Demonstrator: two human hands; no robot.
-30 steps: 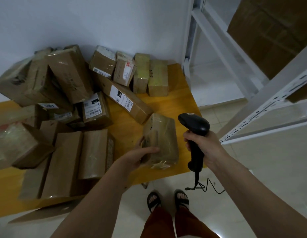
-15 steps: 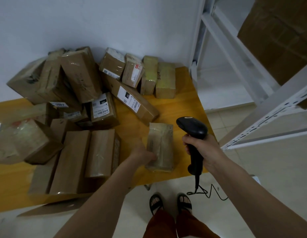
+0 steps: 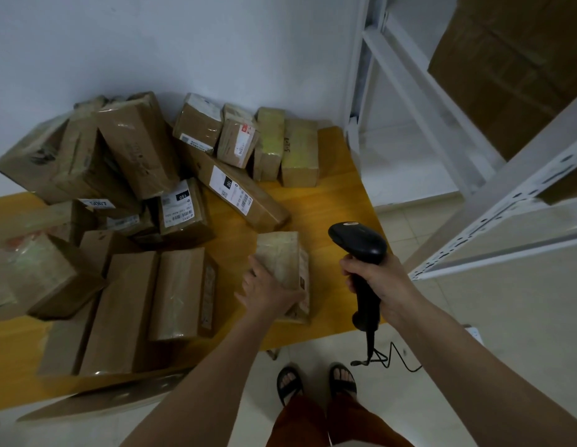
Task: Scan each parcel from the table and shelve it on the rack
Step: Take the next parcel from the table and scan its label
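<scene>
1. Parcels crowd the yellow table: roughly fifteen brown boxes, the heap too tangled for an exact count.
2. One small taped parcel lies apart, near the table's front right edge.
3. One left hand grips its near end, fingers wrapped underneath.
4. One right hand is clenched round the single black scanner, held just right of that parcel.
5. Compared with half a second ago, the left hand reaches further across the parcel.
6. One white rack stands right.
</scene>
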